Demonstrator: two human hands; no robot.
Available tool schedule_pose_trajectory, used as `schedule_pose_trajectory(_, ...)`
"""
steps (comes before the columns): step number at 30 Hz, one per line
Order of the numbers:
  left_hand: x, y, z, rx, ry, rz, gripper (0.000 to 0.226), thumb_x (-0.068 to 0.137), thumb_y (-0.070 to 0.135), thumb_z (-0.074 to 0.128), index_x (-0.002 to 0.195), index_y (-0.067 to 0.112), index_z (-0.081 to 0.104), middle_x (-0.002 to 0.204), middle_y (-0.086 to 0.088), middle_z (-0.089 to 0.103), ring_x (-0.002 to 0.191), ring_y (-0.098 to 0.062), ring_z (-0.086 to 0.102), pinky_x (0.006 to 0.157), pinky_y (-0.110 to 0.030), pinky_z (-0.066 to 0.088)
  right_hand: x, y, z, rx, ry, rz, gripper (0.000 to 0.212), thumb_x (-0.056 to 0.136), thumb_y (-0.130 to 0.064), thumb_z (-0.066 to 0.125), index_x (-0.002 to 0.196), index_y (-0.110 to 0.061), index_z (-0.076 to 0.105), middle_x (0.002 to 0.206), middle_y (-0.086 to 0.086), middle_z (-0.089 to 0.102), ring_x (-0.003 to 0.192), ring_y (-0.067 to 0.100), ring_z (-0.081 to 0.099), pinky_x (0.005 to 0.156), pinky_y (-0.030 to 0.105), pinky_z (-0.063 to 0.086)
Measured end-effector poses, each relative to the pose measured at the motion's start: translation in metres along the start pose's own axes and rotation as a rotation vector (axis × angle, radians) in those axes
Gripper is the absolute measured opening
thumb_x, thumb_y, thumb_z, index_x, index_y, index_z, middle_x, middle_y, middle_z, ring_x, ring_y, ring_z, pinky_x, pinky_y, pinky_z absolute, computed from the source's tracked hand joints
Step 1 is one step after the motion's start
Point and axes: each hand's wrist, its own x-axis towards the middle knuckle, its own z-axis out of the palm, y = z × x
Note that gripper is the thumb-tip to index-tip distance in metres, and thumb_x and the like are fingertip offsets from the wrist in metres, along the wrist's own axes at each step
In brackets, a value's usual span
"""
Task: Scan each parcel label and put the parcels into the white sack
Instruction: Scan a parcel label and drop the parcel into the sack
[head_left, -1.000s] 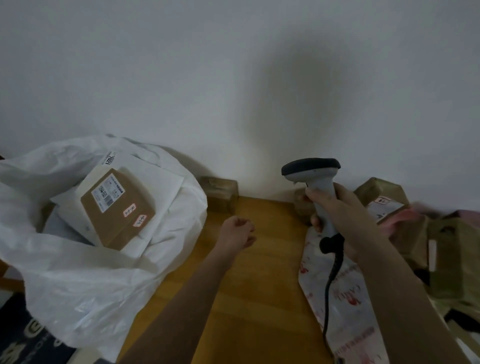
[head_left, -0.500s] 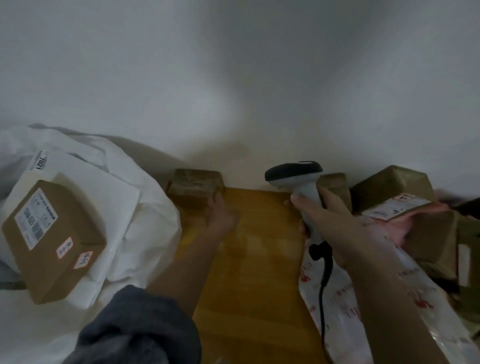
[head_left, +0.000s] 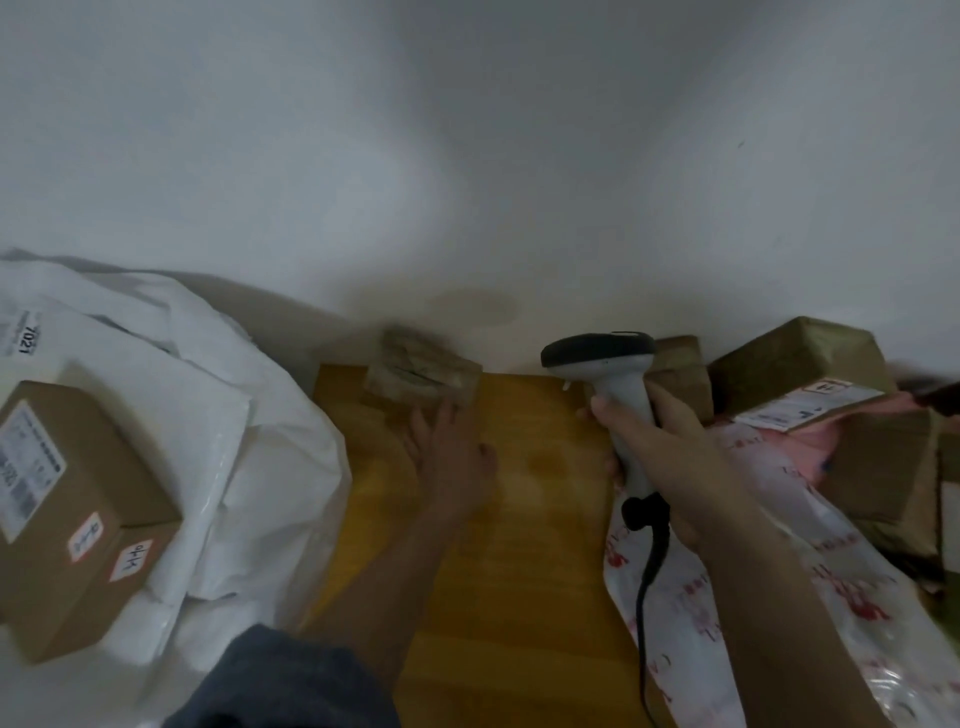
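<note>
My left hand (head_left: 452, 457) grips the small brown box (head_left: 423, 371), so I should turn its label toward the scanner (head_left: 613, 384) held in my right hand (head_left: 670, 447).

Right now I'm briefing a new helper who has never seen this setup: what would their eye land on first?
Probably the grey barcode scanner, held upright in the right hand at centre right, its black cable trailing down. Next, the left hand reaching across the wooden table to a small brown parcel by the wall. At far left the white sack bulges with a labelled cardboard box.
</note>
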Motion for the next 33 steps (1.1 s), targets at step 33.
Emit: schedule_pose_trajectory(33, -0.041, 0.025, -0.046, -1.461, -0.412, -0.586, 0.078, 0.076, 0.029, 0.08, 0.139, 0.022, 0.035, 0.119, -0.016, 0.06, 0.1, -0.032, 0.064, 0.074, -0.04, 0.058, -0.023, 0.01, -0.04, 0.238, 0.275, 0.067, 0.054, 0.088, -0.032, 0.07, 0.137, -0.018, 0.048, 0.1, 0.005, 0.064, 0.068, 0.013, 0.062, 0.053, 0.024, 0.051)
